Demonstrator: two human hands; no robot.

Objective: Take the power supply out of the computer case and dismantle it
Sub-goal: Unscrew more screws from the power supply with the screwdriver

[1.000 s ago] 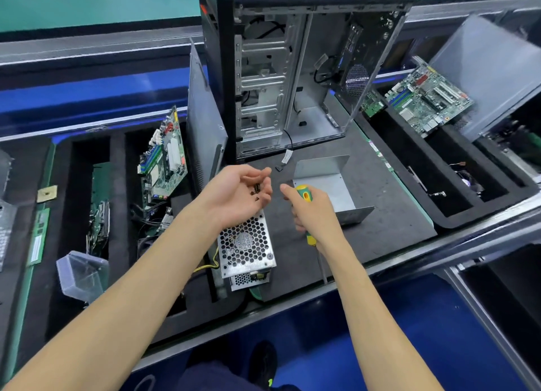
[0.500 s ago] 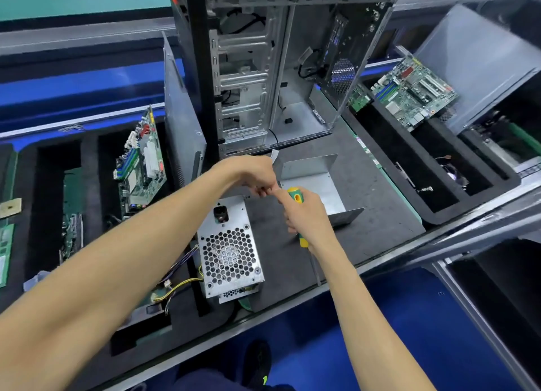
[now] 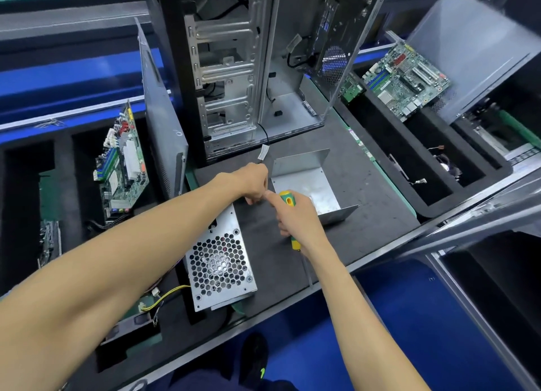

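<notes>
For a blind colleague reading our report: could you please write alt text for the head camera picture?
A person's two hands meet over a grey mat: the right hand grips a yellow-green screwdriver, the left hand curls beside it. The power supply lies below, before an open computer case.

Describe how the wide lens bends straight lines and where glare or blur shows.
Head view: the open black-and-silver computer case and bench rails bow outward toward the edges; soft glare whitens the bent grey sheet-metal cover; the hands look slightly smeared.

Power supply out of the case

Silver power supply (image 3: 221, 261) lies fan grille up on the mat, before the open upright computer case (image 3: 257, 68).
</notes>
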